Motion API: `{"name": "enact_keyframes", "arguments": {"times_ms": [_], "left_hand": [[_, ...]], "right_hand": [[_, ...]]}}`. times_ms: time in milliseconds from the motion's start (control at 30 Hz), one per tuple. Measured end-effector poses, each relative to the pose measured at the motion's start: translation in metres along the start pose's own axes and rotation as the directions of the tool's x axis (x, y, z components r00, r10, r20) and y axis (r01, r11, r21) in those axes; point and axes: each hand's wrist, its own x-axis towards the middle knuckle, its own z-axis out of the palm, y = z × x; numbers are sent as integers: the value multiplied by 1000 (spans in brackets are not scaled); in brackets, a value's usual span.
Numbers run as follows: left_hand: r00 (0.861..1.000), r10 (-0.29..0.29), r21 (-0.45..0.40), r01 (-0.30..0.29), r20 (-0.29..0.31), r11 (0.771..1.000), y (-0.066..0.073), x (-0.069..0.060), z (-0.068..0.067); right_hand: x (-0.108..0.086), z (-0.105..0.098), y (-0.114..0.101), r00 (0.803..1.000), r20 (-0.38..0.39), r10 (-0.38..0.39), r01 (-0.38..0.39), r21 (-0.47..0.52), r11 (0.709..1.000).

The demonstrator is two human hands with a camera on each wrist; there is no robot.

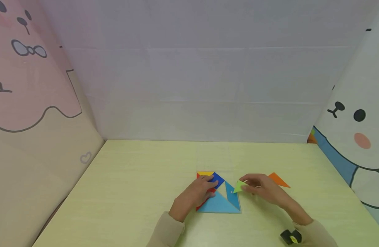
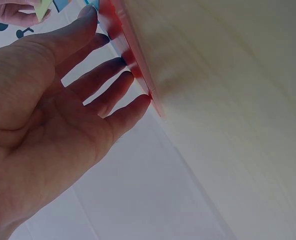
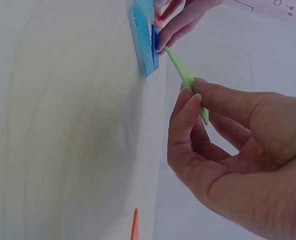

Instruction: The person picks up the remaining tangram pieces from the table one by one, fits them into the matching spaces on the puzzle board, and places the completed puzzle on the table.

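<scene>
A square tangram lies on the table, its colored pieces fitted together. A yellow piece (image 1: 205,173), a dark blue square (image 1: 218,179), a blue parallelogram (image 1: 232,196), a large light blue triangle (image 1: 218,204) and a partly covered red piece (image 1: 203,205) show in it. Between the blue pieces is a pale triangular patch. My left hand (image 1: 197,191) rests on the red and dark blue pieces, fingers spread and gently bent. Just right of the tangram, my right hand (image 1: 265,188) pinches a light green triangle (image 3: 185,72) between thumb and fingers, raised off the table.
An orange triangle (image 1: 279,180) lies on the table (image 1: 140,178) behind my right hand. A dark object (image 1: 290,237) is by the right sleeve. A pale back wall (image 1: 202,92) and side panels with cartoon figures surround the table.
</scene>
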Motion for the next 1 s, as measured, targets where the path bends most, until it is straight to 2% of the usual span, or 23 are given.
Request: {"name": "enact_keyframes", "arguments": {"times_ms": [67, 133, 233, 333, 467, 600, 767, 1000], "left_hand": [[1000, -3, -2, 3, 1, 1000, 1, 0, 0], [1000, -5, -2, 5, 5, 1000, 1, -1, -1], [1000, -7, -3, 7, 9, 1000, 1, 0, 0], [1000, -5, -1, 5, 7, 1000, 1, 0, 1], [1000, 0, -1, 0, 0, 1000, 1, 0, 0], [1000, -2, -6, 2, -1, 1000, 1, 0, 1], [1000, -6, 4, 6, 3, 1000, 0, 2, 3], [1000, -6, 6, 6, 9, 1000, -2, 3, 5]], "right_hand": [[1, 0, 0, 1000, 1, 11, -11, 4, 1000], [2, 1, 0, 1000, 14, 19, -20, 49, 999], [2, 1, 0, 998, 48, 38, -45, 151, 987], [3, 1, -1, 995, 82, 58, -77, 254, 964], [4, 2, -2, 993, 101, 61, -88, 289, 953], [6, 2, -1, 994, 102, 29, -54, 244, 968], [10, 4, 0, 994, 100, -44, 33, 115, 993], [19, 11, -3, 990, 103, -98, 96, 26, 995]]}}
